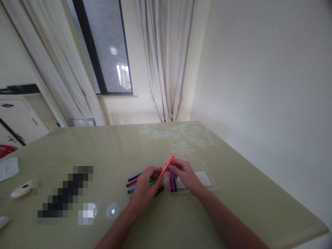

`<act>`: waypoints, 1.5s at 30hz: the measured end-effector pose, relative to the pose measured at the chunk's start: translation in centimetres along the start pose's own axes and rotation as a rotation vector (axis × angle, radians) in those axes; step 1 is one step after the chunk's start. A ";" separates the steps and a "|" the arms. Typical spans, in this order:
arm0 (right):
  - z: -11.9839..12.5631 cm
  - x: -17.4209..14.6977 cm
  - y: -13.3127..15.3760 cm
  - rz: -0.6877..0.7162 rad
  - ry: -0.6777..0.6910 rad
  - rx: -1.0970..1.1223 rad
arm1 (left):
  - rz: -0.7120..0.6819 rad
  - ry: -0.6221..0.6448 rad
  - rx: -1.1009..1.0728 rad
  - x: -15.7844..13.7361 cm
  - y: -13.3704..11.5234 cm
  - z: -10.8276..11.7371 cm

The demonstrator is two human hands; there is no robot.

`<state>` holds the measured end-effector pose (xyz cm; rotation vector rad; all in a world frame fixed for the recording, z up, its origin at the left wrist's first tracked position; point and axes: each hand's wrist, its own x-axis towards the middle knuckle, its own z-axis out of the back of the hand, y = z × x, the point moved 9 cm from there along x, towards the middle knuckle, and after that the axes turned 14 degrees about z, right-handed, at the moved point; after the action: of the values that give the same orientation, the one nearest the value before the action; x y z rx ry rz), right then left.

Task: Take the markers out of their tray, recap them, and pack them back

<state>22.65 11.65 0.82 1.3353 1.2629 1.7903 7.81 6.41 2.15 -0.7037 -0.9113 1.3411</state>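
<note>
An orange-red felt-tip pen (166,167) slants up between my two hands above the table. My left hand (145,188) has its thumb and fingers closed on the pen's lower end. Near the upper end, the fingers of my right hand (185,174) pinch it. Under my left hand lie several loose felt-tip pens, among them a blue one (135,176) and a green one (153,182), partly covered. Beneath my right hand is a clear plastic case (213,185) with a white insert (203,178). Purple and pink pens (170,183) lie at the case's left side.
A pale greenish table (116,148) with a leaf pattern spreads around my hands. At left are a white oval object (22,189), a pale cloth or paper (9,168) and a pixelated dark patch (64,193). A wall (264,103) borders the right side.
</note>
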 end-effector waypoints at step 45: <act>4.3 -0.2 -1.9 -0.099 0.007 -0.569 | 0.139 -0.073 0.769 1.8 4.0 3.3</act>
<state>26.52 13.74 -0.78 0.9260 0.7187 1.8887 2.95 8.41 0.59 -0.1201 -0.3414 1.6953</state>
